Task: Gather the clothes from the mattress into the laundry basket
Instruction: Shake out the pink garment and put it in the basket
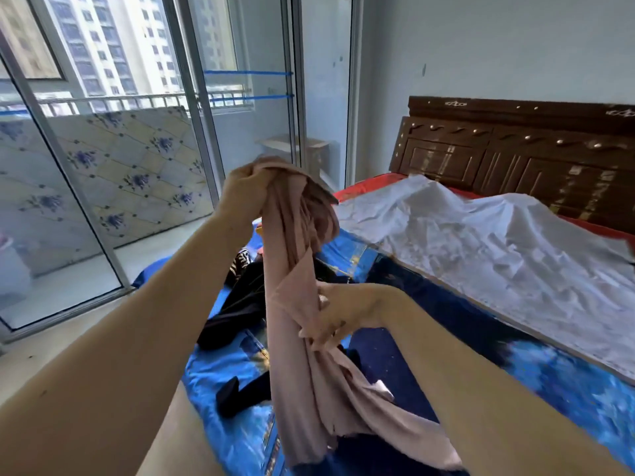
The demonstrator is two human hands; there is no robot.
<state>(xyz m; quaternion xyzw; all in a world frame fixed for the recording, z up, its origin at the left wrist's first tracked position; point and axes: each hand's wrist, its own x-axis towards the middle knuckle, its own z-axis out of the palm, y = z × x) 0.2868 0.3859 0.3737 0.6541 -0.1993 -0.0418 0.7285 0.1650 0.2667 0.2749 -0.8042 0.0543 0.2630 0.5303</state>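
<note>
now the left hand (244, 192) holds a pink cloth (292, 269) up high, fingers (247, 173) curled tight round its top. the right hand (338, 314) grips it lower down. it hangs over the blue mattress (213, 372), where dark clothes (237, 304) lie. no basket shows, so next find it and drop the cloth in.

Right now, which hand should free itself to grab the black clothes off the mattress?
Probably the right hand: it grips the pink garment low, near the black clothes, while the left hand holds its top up high.
</note>
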